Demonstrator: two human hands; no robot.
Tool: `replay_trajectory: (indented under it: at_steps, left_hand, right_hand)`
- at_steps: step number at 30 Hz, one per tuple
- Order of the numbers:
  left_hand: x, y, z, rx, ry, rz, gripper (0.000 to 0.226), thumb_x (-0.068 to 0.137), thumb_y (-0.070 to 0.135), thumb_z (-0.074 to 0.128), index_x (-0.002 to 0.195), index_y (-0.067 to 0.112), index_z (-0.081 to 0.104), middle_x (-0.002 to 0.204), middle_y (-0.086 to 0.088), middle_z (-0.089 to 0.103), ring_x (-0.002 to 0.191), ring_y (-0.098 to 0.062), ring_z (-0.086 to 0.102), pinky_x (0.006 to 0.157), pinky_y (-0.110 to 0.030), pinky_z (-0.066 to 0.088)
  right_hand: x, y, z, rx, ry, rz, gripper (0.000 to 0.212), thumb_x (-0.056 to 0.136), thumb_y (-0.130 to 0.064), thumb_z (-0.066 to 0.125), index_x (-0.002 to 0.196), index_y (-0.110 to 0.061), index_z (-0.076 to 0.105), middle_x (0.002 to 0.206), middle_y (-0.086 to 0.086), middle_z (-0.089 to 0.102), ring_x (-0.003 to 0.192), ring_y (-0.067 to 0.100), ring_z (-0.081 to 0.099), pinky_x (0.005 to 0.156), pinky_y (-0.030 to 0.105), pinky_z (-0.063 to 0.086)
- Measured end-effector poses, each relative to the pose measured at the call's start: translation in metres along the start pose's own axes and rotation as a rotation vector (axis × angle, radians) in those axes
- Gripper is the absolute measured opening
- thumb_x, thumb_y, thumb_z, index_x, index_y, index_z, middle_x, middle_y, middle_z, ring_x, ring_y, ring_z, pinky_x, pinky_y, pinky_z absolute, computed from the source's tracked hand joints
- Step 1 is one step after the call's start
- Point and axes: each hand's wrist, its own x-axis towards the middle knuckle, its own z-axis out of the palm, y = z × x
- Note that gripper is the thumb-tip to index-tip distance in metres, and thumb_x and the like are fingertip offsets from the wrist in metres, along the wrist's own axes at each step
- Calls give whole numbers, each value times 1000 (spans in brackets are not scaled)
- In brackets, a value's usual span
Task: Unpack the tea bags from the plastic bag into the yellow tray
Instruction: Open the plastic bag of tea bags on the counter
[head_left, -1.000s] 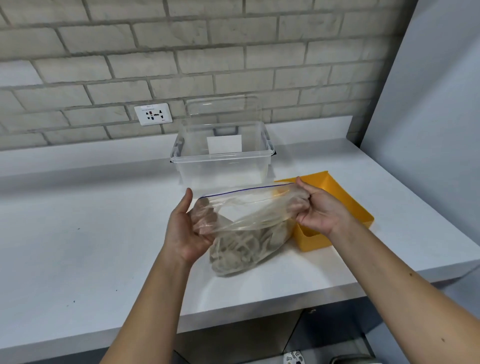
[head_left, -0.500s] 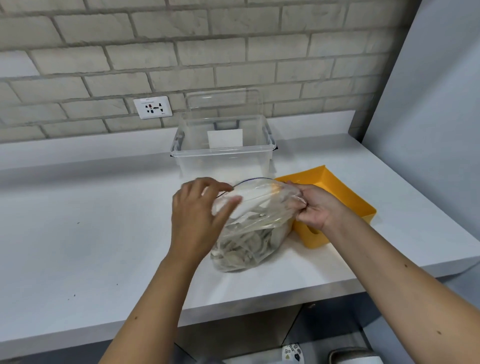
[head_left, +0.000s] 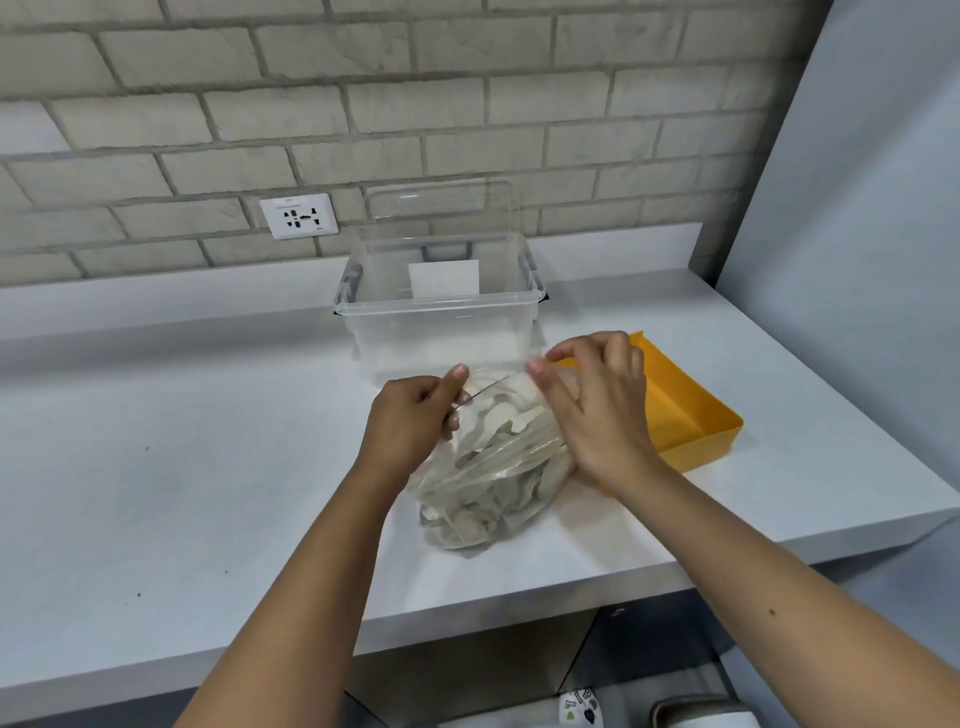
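Observation:
A clear plastic zip bag (head_left: 488, 488) full of pale tea bags (head_left: 498, 431) lies on the white counter, its mouth toward the far side. My left hand (head_left: 415, 421) pinches the bag's top edge at its left end. My right hand (head_left: 597, 405) hovers over the bag's right side with fingers spread and slightly bent; whether it touches the plastic is unclear. The yellow tray (head_left: 696, 415) sits just right of the bag, partly hidden by my right hand, and its visible part holds nothing.
A clear plastic storage box (head_left: 441, 322) with its lid leaning on the brick wall stands behind the bag. A wall socket (head_left: 298, 215) is at the left of it. The counter's front edge (head_left: 519, 603) runs close below the bag.
My left hand dropped from above the bag's mouth and now pinches its left top edge. My right hand let go of the right end and lifted over the bag.

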Motion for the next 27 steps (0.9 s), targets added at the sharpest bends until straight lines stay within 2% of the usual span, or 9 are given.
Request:
replay_trajectory:
  at_steps: [2,4,7,9,13,15,19,23,27]
  left_hand:
    - [3,2,0,23,-13,4,45,96,49,58,70,13,69,51,4,53,43,-6,45,48,-12,39]
    - [4,2,-2,53,-6,51,42,93,51,60,70,16,68,54,2,52,47,-7,43,52,-17,38]
    - [-7,-4,-13,233,55,189,24,84,54,69,82,30,68,79,4,60,67,-2,54,63,-14,40]
    - [-25,-12,-25,392,132,238,31,75,60,74,91,36,61,91,10,53,83,-3,55,69,-22,45]
    - [-56,-24,-43,493,117,22,42,72,66,73,90,31,55,76,5,64,66,-12,62,62,-33,52]
    - [-61,-24,-38,221,66,-102,32,80,53,74,87,23,67,72,-5,72,55,-14,67,59,-34,58]
    - [-56,-25,-24,-635,-82,-417,30,89,37,66,81,12,81,101,-16,76,86,-23,71,89,-35,57]
    - [-44,-27,-13,-1240,-128,-618,37,94,38,56,84,6,73,80,-5,76,63,-12,74,56,-26,61]
    - [-29,-32,-7,-1254,-170,-629,46,100,44,46,81,6,63,62,-4,66,48,-13,66,42,-19,52]
  right_hand:
    - [-1,2,1,-87,-55,-169,43,91,-61,47,108,-24,65,108,-2,53,104,18,46,86,36,40]
    - [0,5,4,45,-190,-158,29,94,-48,53,101,-24,68,97,-3,59,95,17,55,79,37,46]
    - [4,15,7,239,-188,-7,21,95,-36,58,90,-22,72,87,-2,63,84,13,58,75,36,48]
    - [5,19,6,331,-155,94,19,95,-34,59,88,-23,72,88,-4,68,86,10,61,75,31,48]
    - [5,14,5,567,-161,319,20,96,-30,58,87,-23,74,91,-9,73,91,9,66,83,30,51]
    - [7,8,7,675,-188,427,23,96,-27,58,80,-23,74,89,-4,74,91,18,68,84,36,52]
    - [10,-3,4,893,-290,645,21,97,-21,57,83,-13,71,84,5,70,75,21,63,68,32,50]
    - [14,3,1,1044,-414,875,21,98,-17,54,81,-10,66,76,3,67,68,18,61,59,29,53]
    - [12,12,4,1115,-527,1081,25,99,-14,48,78,-10,62,65,3,67,61,17,65,56,29,57]
